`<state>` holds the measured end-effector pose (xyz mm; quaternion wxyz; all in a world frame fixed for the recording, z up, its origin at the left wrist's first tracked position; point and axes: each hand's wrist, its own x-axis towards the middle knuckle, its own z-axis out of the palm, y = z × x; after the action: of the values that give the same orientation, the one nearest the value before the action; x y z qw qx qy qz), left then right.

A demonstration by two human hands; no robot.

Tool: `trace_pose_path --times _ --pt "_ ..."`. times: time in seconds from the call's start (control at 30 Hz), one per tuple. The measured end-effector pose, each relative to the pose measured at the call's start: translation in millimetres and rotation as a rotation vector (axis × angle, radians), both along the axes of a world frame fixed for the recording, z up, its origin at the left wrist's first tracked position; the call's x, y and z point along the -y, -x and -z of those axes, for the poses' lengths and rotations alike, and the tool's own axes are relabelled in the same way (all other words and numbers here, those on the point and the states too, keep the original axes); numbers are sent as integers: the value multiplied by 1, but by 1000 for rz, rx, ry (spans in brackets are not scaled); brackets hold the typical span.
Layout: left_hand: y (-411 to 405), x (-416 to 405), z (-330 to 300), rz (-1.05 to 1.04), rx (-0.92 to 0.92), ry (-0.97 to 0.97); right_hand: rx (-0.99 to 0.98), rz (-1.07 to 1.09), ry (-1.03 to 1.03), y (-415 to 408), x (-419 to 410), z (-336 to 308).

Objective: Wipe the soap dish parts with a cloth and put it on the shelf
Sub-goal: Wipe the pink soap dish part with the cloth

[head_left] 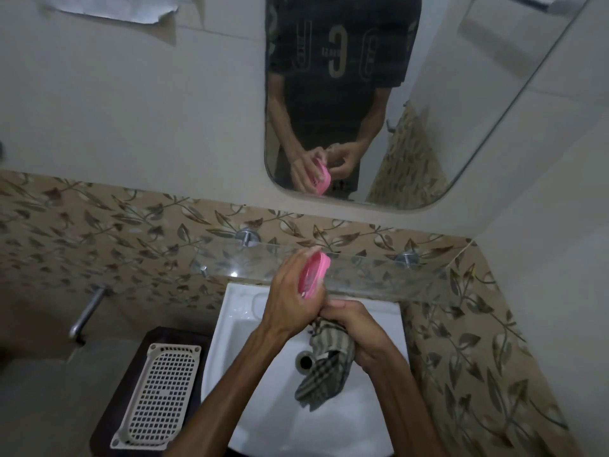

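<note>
while the left hand [290, 291] grasps the pink soap dish [313, 275] on its edge, the dish stands tilted above the white sink [237, 311], just in front of the glass shelf [379, 268]. its fingers [308, 255] curl over the top rim of the dish. the right hand [359, 328] is clenched around the checked cloth [326, 367], which hangs down over the sink, and touches the left hand below the dish. a white perforated tray [161, 394] lies left of the sink.
</note>
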<state>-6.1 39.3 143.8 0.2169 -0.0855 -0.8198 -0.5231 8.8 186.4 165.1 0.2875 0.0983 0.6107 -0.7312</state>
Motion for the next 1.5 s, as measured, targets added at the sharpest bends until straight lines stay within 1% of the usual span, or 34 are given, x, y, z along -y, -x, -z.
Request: trace_pose_path --times 0.13,0.2,0.33,0.4,0.53,0.63,0.73,0.8,0.9,0.97,1.03,1.13,1.23,1.33,1.43,1.5 --pt "-11 4 10 101 49 110 185 92 259 -9 -11 13" --pt "-17 7 15 182 54 187 218 181 353 -17 -15 21" --pt "-31 11 26 342 71 294 220 389 366 -32 -25 38" --pt "-37 13 30 374 101 305 191 423 369 -37 -28 42" --pt "-44 15 34 398 136 271 115 410 343 -38 -33 40" --pt "-44 13 32 370 119 249 66 396 214 -38 -28 37" --pt "-42 13 28 354 125 196 78 363 164 -41 -22 29" --pt "-42 16 26 371 178 107 115 349 185 -40 -23 27" --pt "-44 21 22 407 253 -77 174 350 215 -36 -23 21" --pt "-46 22 19 416 266 -129 183 327 260 -35 -20 14" --pt "-50 23 16 384 305 -193 165 317 297 -34 -17 7" --pt "-58 28 17 277 340 -270 130 370 346 -31 -17 5" --pt "-61 38 18 261 386 -225 146 370 375 -31 -14 7" --pt "-58 46 16 255 386 -176 170 356 334 -34 -12 13" --pt "-55 48 17 218 359 -155 166 412 298 -38 -10 21" --pt "-55 48 19 186 334 -131 158 488 307 -37 -10 25"
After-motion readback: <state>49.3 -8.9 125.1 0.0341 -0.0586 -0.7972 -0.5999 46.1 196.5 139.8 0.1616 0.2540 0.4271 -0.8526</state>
